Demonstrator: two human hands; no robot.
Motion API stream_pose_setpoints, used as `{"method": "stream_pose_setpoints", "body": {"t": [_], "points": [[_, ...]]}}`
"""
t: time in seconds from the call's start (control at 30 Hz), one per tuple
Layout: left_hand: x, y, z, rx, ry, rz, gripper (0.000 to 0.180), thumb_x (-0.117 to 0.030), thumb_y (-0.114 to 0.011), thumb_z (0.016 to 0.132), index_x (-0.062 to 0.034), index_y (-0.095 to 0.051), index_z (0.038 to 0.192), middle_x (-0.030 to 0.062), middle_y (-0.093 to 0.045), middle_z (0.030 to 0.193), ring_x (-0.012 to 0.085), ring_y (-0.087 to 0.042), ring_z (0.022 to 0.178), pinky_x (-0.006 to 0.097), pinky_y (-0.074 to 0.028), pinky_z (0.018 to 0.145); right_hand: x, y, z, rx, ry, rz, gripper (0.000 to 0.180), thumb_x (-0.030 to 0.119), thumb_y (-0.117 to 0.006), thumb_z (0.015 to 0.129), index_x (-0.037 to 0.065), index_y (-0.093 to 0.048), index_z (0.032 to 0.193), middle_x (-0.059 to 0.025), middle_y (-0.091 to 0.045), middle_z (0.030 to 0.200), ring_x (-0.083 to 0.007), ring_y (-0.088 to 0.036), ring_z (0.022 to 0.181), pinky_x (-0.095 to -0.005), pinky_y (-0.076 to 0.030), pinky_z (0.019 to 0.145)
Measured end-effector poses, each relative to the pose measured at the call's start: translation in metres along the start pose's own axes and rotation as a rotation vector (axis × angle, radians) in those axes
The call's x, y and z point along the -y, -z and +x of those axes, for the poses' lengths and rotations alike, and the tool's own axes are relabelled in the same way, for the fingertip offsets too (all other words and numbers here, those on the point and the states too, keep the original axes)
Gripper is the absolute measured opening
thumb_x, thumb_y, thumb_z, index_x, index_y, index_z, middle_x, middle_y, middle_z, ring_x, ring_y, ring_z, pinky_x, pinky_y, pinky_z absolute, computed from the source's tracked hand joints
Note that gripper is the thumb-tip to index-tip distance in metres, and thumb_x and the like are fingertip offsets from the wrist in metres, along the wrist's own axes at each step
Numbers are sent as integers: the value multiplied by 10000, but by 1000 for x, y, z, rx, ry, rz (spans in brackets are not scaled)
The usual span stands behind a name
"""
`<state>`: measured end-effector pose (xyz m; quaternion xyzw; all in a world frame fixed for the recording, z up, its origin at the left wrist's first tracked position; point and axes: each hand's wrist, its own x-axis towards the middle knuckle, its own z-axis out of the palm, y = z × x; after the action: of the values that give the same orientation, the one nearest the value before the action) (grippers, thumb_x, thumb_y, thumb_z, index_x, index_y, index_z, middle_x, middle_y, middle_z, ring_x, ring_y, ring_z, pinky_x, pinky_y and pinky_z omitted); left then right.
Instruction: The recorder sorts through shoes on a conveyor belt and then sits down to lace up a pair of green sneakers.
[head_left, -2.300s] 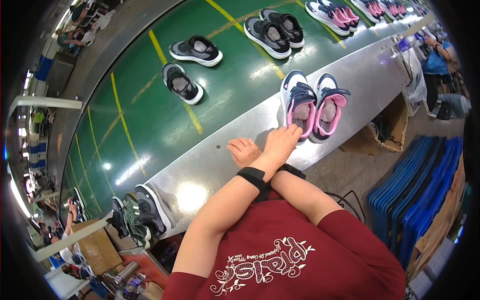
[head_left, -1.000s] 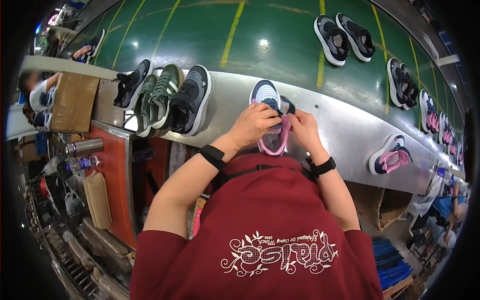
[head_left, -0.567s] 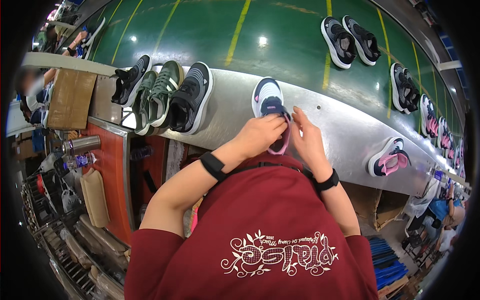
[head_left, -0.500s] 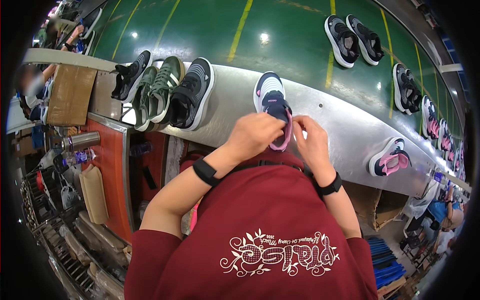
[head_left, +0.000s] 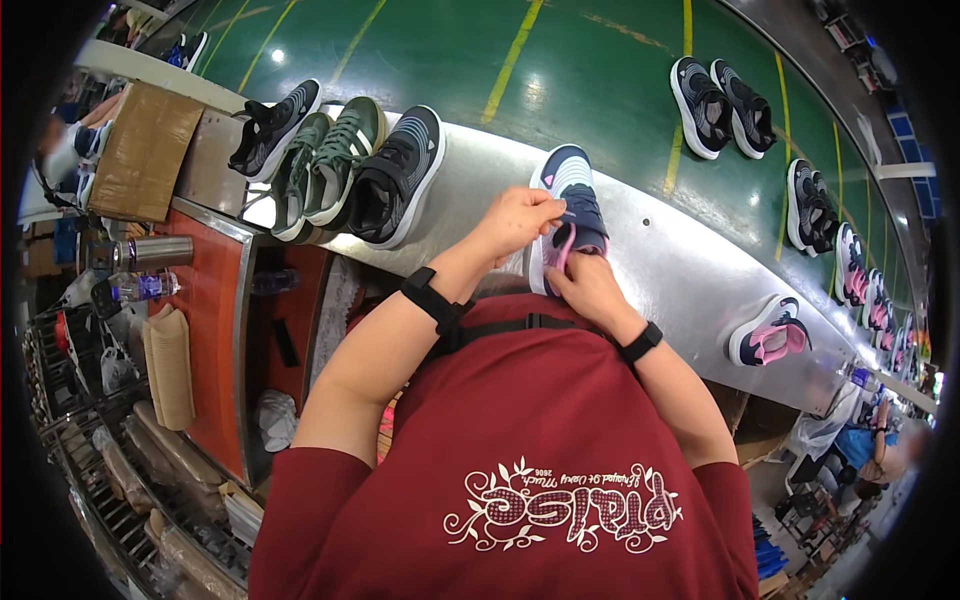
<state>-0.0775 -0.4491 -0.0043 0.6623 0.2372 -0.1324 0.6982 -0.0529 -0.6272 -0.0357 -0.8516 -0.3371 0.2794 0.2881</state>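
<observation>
A navy, white and pink sneaker (head_left: 572, 180) stands on the metal ledge in front of me, toe pointing away. My left hand (head_left: 520, 220) is at its left side, thumb and fingers pinched at what looks like the dark strap over the instep. The fingertips cover the exact grip. My right hand (head_left: 594, 288) holds the sneaker at its heel end, with fingers reaching into the pink-lined opening and the thumb on the near side. Part of the heel is hidden behind that hand.
Left on the metal ledge (head_left: 690, 265) stand black sneakers (head_left: 400, 175) and green sneakers (head_left: 345, 150). A pink-lined sneaker (head_left: 770, 335) sits at right. Beyond, the green surface (head_left: 590, 75) with yellow lines carries black pairs (head_left: 720, 105) and several pink ones. A cardboard box (head_left: 145, 150) is far left.
My right hand has moved from beside the opening to inside it, at the heel. My left hand has shifted off the opening to the instep's left side. The view has shifted slightly.
</observation>
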Motion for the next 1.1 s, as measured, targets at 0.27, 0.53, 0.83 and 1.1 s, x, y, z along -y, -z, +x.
{"method": "stream_pose_setpoints", "body": {"t": [0.27,0.53,0.83,1.1], "points": [[20,-13,2,86,99,-145,242,-280,-633,900,-76,-644,771,-40,-519,630,43,-431,543,200,-333,493,-12,0,-15,-45,-134,274,333,267,-656,834,-28,-608,686,-202,-592,618,-355,-598,583,-422,-455,569],[36,-18,-2,112,171,-171,292,-334,-651,897,-81,-623,755,-43,-496,620,47,-410,531,199,-315,477,-18,-2,-10,-2,-155,318,328,264,-647,843,-27,-610,697,-191,-595,624,-320,-594,572,-398,-447,548],[37,-21,11,72,323,-81,359,-424,-715,838,-99,-589,753,-45,-481,630,41,-372,496,204,-260,437,-16,-5,-7,-94,-61,128,367,313,-570,878,-20,-618,733,-231,-635,734,-396,-631,700,-481,-487,652],[54,-35,-7,-266,-644,745,658,-127,-675,813,-20,-385,1394,177,-488,1291,307,-444,1241,369,-345,1058,-43,52,-60,-743,-24,310,167,154,-570,905,49,-625,1022,-171,-661,864,-340,-636,727,-406,-507,672]]}}
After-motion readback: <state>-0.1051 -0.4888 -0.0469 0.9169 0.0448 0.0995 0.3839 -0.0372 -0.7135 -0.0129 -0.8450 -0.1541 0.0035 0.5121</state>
